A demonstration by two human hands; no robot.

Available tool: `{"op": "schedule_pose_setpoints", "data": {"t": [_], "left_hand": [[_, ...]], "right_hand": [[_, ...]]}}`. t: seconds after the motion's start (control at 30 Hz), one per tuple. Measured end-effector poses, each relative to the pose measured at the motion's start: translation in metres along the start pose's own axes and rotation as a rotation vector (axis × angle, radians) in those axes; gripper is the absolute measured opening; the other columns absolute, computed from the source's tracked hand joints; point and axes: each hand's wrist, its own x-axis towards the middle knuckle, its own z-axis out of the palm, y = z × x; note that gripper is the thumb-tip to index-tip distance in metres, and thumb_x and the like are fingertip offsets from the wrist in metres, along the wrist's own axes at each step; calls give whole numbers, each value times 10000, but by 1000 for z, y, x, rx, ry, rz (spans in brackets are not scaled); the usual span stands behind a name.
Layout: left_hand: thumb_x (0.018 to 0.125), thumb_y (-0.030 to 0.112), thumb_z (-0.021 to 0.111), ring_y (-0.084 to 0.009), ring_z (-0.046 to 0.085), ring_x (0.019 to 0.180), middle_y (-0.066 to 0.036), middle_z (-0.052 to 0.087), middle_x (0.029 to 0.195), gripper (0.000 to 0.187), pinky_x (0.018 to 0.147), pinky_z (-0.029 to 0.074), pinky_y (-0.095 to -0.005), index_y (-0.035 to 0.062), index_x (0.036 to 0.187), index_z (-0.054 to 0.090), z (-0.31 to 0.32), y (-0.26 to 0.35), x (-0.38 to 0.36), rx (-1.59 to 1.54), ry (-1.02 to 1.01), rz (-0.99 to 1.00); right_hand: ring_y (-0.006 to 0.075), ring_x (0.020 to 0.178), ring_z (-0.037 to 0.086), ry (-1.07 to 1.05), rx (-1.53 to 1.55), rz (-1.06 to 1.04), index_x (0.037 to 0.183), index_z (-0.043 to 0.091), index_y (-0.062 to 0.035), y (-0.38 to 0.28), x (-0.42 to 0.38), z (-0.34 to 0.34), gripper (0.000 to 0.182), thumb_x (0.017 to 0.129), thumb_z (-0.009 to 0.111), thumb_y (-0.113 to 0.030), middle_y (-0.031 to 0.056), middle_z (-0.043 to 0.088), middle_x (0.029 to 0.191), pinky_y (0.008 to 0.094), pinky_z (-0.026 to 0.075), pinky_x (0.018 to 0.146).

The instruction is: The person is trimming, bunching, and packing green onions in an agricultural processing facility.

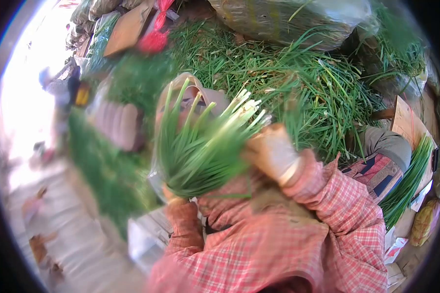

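I hold a bundle of green onion stalks (200,146) upright in front of me, its pale cut ends fanning out at the upper right. My left hand (173,197) grips the bundle from below and is mostly hidden under the stalks; only a bit shows above the pink plaid cuff. My right hand (271,152), in a pale glove, is closed against the bundle's right side. Both arms wear pink plaid sleeves.
A large heap of loose green stalks (298,78) covers the ground behind. A filled plastic sack (288,19) lies at the top. Another tied bundle (408,180) rests on cardboard at the right. A person's beige hat (193,90) shows behind my bundle. Red bag (154,41) upper left.
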Motion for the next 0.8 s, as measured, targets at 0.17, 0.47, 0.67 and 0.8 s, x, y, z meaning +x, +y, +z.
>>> {"op": "schedule_pose_setpoints", "data": {"t": [0.17, 0.47, 0.67, 0.8], "left_hand": [[907, 301, 399, -236, 523, 906, -105, 543, 954, 313, 839, 422, -376, 42, 1053, 500, -3, -1, 3, -7, 2, -6], [907, 296, 402, -230, 523, 897, -100, 544, 940, 302, 832, 424, -372, 46, 1042, 504, -3, -6, 7, -33, -12, -25], [907, 294, 405, -226, 523, 891, -97, 544, 931, 295, 828, 425, -369, 48, 1034, 506, 4, -10, 12, -24, -17, -28], [906, 292, 406, -224, 523, 887, -94, 544, 925, 290, 825, 426, -367, 50, 1029, 508, 4, -9, 11, 1, -11, -26]], "right_hand": [[249, 747, 616, -51, 492, 42, 836, 669, -72, 19, -19, 4, 211, 734, 606, -246, 125, 643, 776, 308, 484, 658], [299, 675, 577, 475, -304, 218, 775, 612, -79, 147, -49, -75, 113, 774, 588, -189, 112, 586, 714, 355, 457, 581], [289, 1002, 535, 82, -81, 89, 1046, 608, -96, 102, -4, -72, 411, 698, 680, -302, 131, 602, 1026, 385, 421, 837], [266, 833, 614, -445, 180, 221, 1042, 624, -89, 64, 32, -25, 448, 727, 630, -408, 121, 634, 957, 342, 480, 757]]}}
